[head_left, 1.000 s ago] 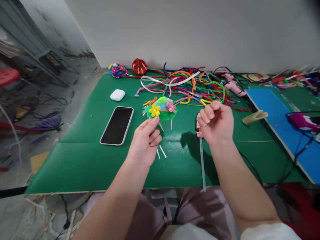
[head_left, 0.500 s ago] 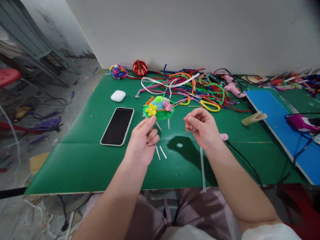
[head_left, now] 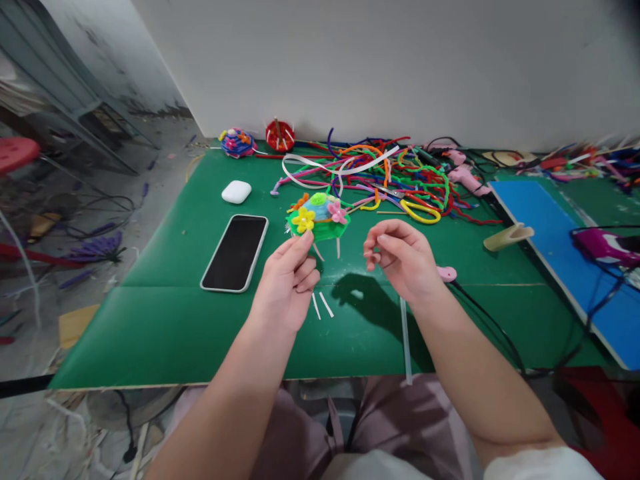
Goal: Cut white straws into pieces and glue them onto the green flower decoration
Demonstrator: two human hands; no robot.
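My left hand (head_left: 290, 283) pinches the near edge of a small green craft piece (head_left: 325, 229) and holds it above the green table mat (head_left: 165, 320). The piece has a yellow flower, a pink flower and white sticks hanging beneath it. My right hand (head_left: 403, 260) hovers just right of the piece, not touching it, its thumb and fingers curled into a loose pinch. I cannot see anything between them. A pink glue gun (head_left: 447, 273) lies on the mat behind that hand, its clear glue stick (head_left: 405, 333) pointing toward me.
A black phone (head_left: 235, 252) and a white earbud case (head_left: 236, 191) lie at the left. Several pipe cleaners (head_left: 390, 167) and yellow-handled scissors (head_left: 420, 212) fill the back. Two short white sticks (head_left: 321, 305) lie below my left hand. At the right lies a blue board (head_left: 560, 253).
My right hand has let go of the pink glue gun, which now lies on the mat, and has moved left toward the craft piece. My left hand has barely moved.
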